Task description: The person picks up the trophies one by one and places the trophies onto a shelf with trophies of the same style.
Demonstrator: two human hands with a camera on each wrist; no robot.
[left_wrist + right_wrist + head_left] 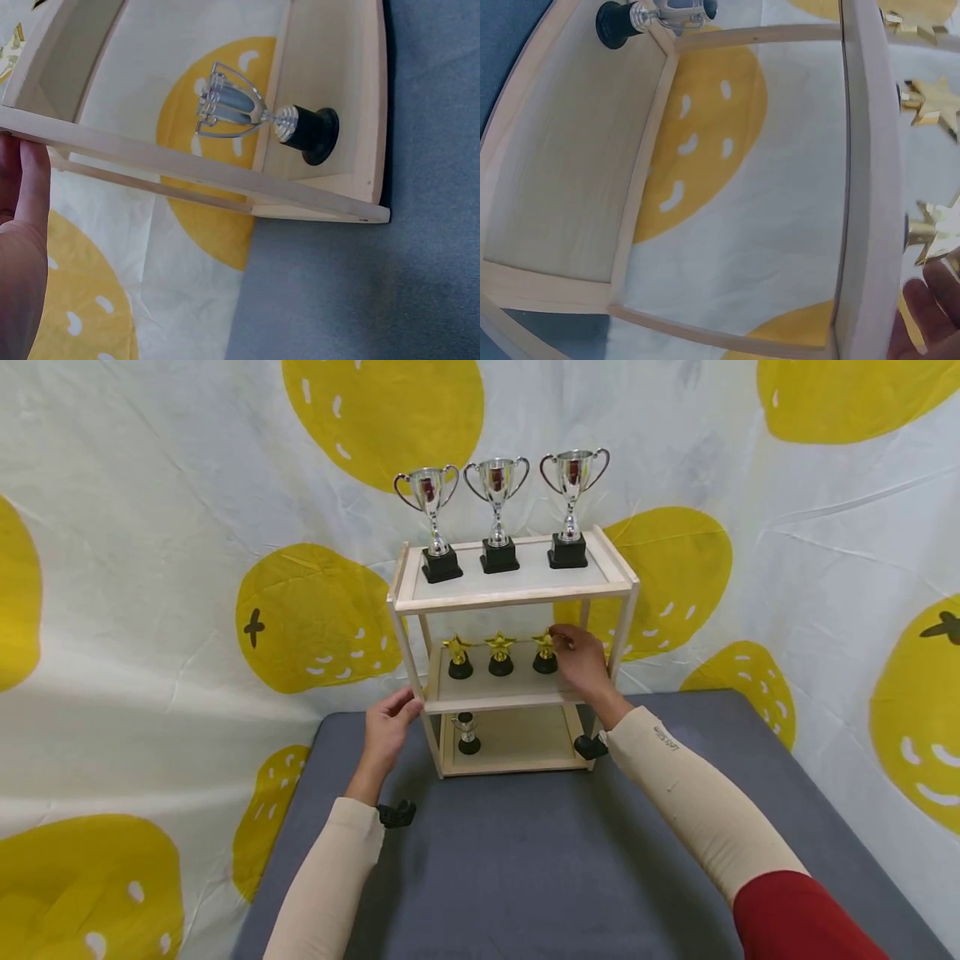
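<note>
R hand (581, 662) pinches rightmost gold star trophy (545, 652) on mid shelf, frame centre. L hand (390, 722), fingers relaxed, touches wooden shelf rack (512, 597) left post.

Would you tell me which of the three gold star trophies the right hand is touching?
The rightmost star trophy on the middle shelf; the right hand touches it, the other two stand apart.

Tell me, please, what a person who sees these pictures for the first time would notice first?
Most striking are the three silver cup trophies in a row on the top of the small wooden shelf, against a white cloth with big yellow fruit shapes. Next come three gold star trophies on the middle level, where the right hand touches the rightmost star, while the left hand rests on the shelf's left front post.
</note>
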